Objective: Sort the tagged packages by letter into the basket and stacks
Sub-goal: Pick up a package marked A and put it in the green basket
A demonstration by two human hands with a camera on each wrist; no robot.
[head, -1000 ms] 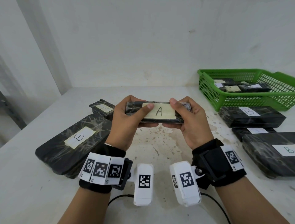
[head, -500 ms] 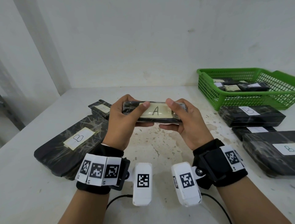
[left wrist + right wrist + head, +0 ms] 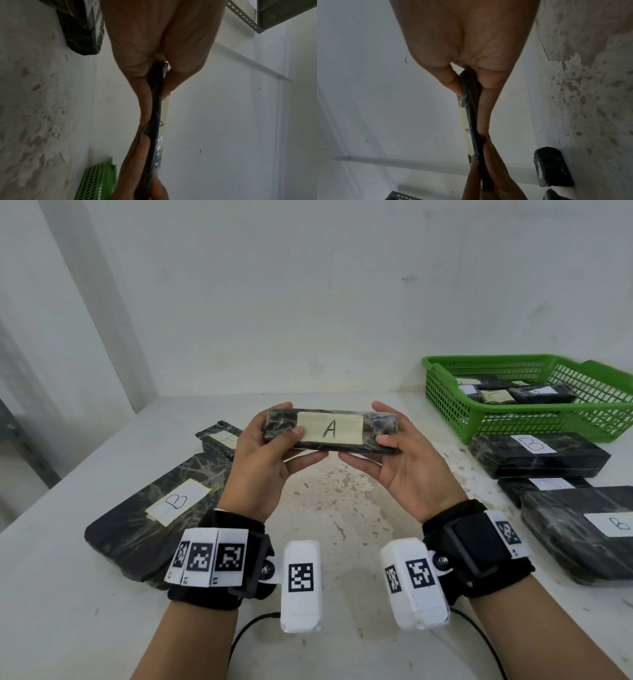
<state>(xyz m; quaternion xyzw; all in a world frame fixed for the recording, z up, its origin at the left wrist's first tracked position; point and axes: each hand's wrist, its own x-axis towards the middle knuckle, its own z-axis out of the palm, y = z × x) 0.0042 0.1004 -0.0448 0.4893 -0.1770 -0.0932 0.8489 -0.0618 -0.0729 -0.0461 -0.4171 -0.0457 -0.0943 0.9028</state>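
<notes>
A small black package (image 3: 329, 430) with a cream tag marked A is held above the table, tag facing me. My left hand (image 3: 274, 446) pinches its left end, thumb on top and fingers underneath. My right hand (image 3: 394, 453) pinches its right end the same way. In the left wrist view the package (image 3: 155, 108) shows edge-on between thumb and fingers; in the right wrist view the package (image 3: 473, 115) looks the same. The green basket (image 3: 513, 419) at the far right holds several small tagged packages.
A large black package tagged B (image 3: 161, 508) lies at the left, with a smaller tagged package (image 3: 219, 438) behind it. At the right lie a B package (image 3: 537, 453), another tagged one (image 3: 548, 486) in front of it, and a big B package (image 3: 589, 529) nearest me.
Both hands have raised the A package a little and tilted its tag more toward me. Both thumbs have slid outward off the tag toward the package's ends.
</notes>
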